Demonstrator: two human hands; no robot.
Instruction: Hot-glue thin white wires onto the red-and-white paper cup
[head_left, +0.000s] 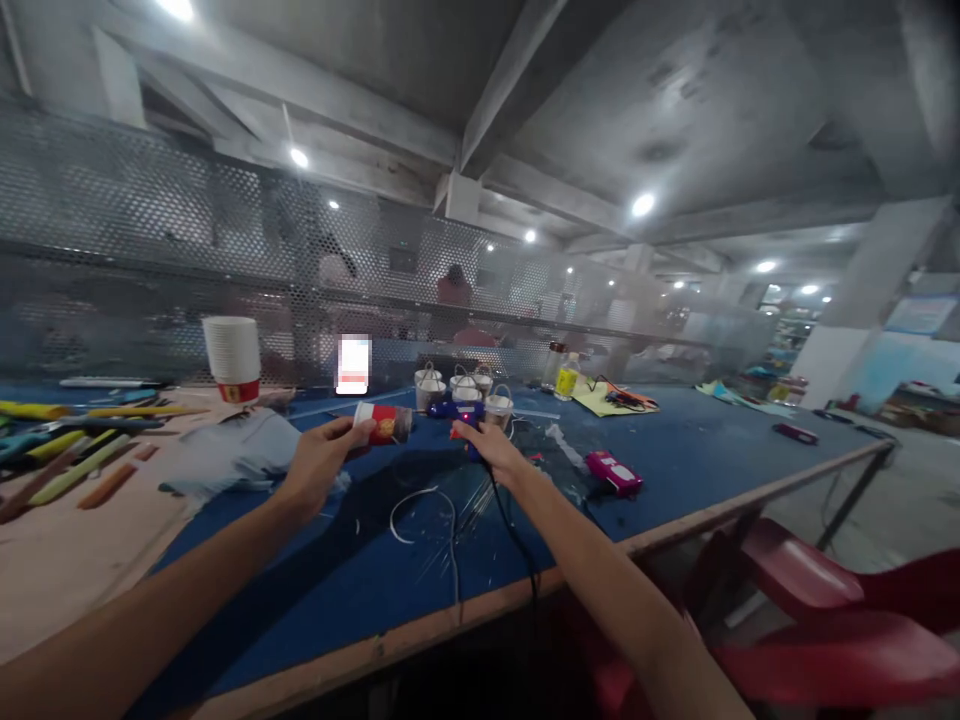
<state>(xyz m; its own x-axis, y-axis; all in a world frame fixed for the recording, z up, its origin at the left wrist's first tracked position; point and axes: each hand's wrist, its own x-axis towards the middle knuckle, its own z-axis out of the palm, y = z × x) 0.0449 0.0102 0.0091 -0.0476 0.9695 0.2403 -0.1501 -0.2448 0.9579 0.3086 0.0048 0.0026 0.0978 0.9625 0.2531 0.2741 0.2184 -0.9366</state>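
My left hand (321,462) is closed around a red and white paper cup (382,424), held on its side above the blue table (675,470). My right hand (489,447) reaches forward and grips a blue glue gun (459,410) with a red glowing light; its black cord (517,540) runs back under my forearm to the table edge. Just behind the glue gun stand several small paper cups with wire handles (465,388). A thin white strip (420,510) lies curled on the table between my arms.
A stack of white cups (232,358) stands at the back left beside coloured strips (67,450) and a grey cloth (232,450). A pink object (613,472) lies right of my hand. Bottles (564,376), a mesh screen (150,260) with people behind, red chairs (825,600) at right.
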